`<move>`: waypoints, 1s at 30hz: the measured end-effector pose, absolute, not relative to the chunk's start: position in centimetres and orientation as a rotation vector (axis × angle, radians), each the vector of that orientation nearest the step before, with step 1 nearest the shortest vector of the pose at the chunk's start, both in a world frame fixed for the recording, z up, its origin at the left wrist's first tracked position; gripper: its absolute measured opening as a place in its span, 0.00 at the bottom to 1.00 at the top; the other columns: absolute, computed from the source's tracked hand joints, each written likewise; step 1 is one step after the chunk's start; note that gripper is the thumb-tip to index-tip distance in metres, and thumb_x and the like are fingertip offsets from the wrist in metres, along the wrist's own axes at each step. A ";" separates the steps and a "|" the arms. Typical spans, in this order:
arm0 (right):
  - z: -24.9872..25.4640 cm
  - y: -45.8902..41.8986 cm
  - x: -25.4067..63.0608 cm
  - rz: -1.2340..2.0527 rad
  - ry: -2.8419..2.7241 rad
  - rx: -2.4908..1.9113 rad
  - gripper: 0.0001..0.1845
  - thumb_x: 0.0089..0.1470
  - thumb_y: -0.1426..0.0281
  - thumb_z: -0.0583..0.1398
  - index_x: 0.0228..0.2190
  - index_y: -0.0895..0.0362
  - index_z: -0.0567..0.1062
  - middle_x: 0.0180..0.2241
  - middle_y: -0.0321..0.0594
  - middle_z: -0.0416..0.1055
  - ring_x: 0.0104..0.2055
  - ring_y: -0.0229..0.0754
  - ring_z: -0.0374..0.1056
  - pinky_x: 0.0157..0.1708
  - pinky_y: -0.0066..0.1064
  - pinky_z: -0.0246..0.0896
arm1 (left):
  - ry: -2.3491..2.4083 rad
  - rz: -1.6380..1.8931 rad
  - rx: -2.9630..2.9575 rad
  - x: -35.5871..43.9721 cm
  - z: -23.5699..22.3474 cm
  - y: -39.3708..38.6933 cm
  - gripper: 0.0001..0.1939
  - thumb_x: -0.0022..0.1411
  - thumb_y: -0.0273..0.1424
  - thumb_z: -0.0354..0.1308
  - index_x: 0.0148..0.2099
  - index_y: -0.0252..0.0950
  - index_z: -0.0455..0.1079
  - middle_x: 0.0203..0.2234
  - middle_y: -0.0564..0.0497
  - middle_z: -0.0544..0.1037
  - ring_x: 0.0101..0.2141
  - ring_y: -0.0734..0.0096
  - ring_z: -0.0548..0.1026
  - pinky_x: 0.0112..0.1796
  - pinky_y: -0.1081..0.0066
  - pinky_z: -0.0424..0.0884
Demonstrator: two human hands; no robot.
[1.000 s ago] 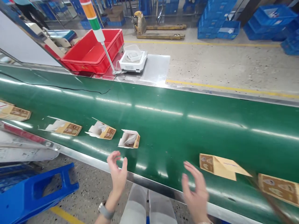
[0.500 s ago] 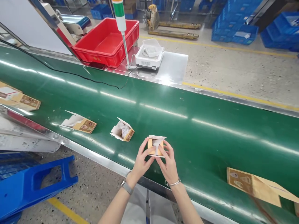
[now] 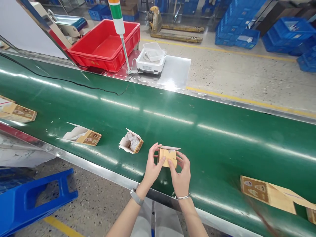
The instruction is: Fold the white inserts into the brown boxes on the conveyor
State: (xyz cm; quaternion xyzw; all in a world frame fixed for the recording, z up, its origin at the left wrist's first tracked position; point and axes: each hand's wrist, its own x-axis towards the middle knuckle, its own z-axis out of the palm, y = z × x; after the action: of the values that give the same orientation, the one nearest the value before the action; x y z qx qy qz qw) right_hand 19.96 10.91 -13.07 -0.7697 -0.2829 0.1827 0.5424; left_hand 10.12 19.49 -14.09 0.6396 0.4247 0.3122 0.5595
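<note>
A watch [image 3: 136, 197] with a grey band circled the left hand's [image 3: 151, 169] wrist; a slim silvery bracelet [image 3: 182, 197], the right hand's [image 3: 181, 176]. The trousers [image 3: 168, 222] were pale grey.

Looks forward and down from the wearer's head, onto left hand [image 3: 152, 167], right hand [image 3: 181, 176] and green belt [image 3: 209, 148]. Sits close above the forearms [image 3: 193, 217], taking in the floor [image 3: 234, 72] beyond.

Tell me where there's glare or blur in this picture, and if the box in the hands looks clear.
Head view, middle: pale light streaks run along the green belt; head view, top: bright glare at the near edge of the metal plate; head view, lower right: a brown streak, too blurred to identify; head view, centre: the small box between left hand and right hand looks fairly sharp.
</note>
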 end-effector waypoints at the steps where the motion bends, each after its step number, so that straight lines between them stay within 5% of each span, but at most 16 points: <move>1: -12.9 11.0 20.2 0.481 -0.607 -1.801 0.30 0.59 0.56 0.63 0.58 0.53 0.66 0.56 0.49 0.70 0.51 0.48 0.71 0.48 0.43 0.70 | 1.006 0.685 1.496 10.5 -14.0 19.7 0.25 0.67 0.36 0.58 0.65 0.44 0.61 0.58 0.43 0.71 0.58 0.59 0.70 0.54 0.61 0.70; 5: -12.6 11.7 22.0 0.733 -0.461 -1.751 0.28 0.59 0.50 0.59 0.54 0.53 0.70 0.54 0.47 0.71 0.48 0.47 0.70 0.43 0.39 0.70 | 1.012 0.615 1.467 11.9 -14.1 20.1 0.21 0.66 0.39 0.58 0.59 0.43 0.68 0.55 0.44 0.72 0.57 0.57 0.69 0.59 0.56 0.65; 9: -12.6 12.1 23.6 0.809 -0.314 -1.714 0.27 0.52 0.46 0.63 0.43 0.54 0.73 0.45 0.45 0.74 0.45 0.47 0.70 0.38 0.37 0.69 | 0.854 0.593 1.266 13.1 -14.1 19.3 0.22 0.68 0.44 0.55 0.59 0.42 0.64 0.56 0.44 0.73 0.57 0.57 0.72 0.59 0.56 0.67; 14: -13.0 11.4 24.3 0.834 -0.263 -1.622 0.25 0.49 0.49 0.67 0.40 0.54 0.72 0.43 0.43 0.73 0.48 0.48 0.69 0.42 0.38 0.69 | 0.802 0.575 1.252 13.6 -13.7 18.6 0.19 0.68 0.45 0.56 0.56 0.42 0.67 0.64 0.45 0.67 0.69 0.56 0.57 0.67 0.54 0.54; 17: -13.2 10.9 24.4 0.799 -0.291 -1.636 0.24 0.51 0.50 0.66 0.41 0.54 0.71 0.44 0.44 0.73 0.48 0.48 0.69 0.44 0.40 0.70 | 0.789 0.551 1.211 14.0 -13.6 18.4 0.19 0.65 0.45 0.60 0.53 0.41 0.68 0.61 0.44 0.71 0.67 0.55 0.60 0.65 0.55 0.57; 21: -13.5 10.3 24.0 0.598 -0.378 -1.785 0.23 0.57 0.51 0.61 0.45 0.54 0.70 0.48 0.47 0.71 0.50 0.49 0.69 0.47 0.44 0.70 | 0.853 0.561 1.136 15.2 -12.9 18.0 0.17 0.62 0.40 0.63 0.49 0.39 0.70 0.50 0.45 0.77 0.53 0.59 0.75 0.55 0.60 0.69; 24: -13.6 9.8 23.8 0.458 -0.501 -1.870 0.19 0.62 0.54 0.56 0.47 0.54 0.71 0.50 0.50 0.69 0.51 0.50 0.69 0.48 0.46 0.70 | 0.900 0.561 1.090 16.4 -12.3 17.7 0.14 0.59 0.35 0.65 0.45 0.38 0.71 0.42 0.48 0.78 0.45 0.63 0.77 0.50 0.64 0.71; 30: -14.2 8.2 23.8 0.417 -0.578 -1.907 0.25 0.63 0.57 0.57 0.58 0.53 0.67 0.58 0.52 0.66 0.59 0.52 0.65 0.56 0.50 0.66 | 0.849 0.498 1.080 17.1 -13.0 17.0 0.16 0.59 0.37 0.66 0.47 0.37 0.72 0.51 0.44 0.77 0.48 0.61 0.77 0.52 0.62 0.72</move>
State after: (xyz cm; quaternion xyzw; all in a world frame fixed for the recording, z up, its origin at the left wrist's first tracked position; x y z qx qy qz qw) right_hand 23.80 8.23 -14.21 -0.7972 -0.2417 0.1743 0.5250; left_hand 17.15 17.03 -12.95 0.4930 0.3877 0.2275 0.7449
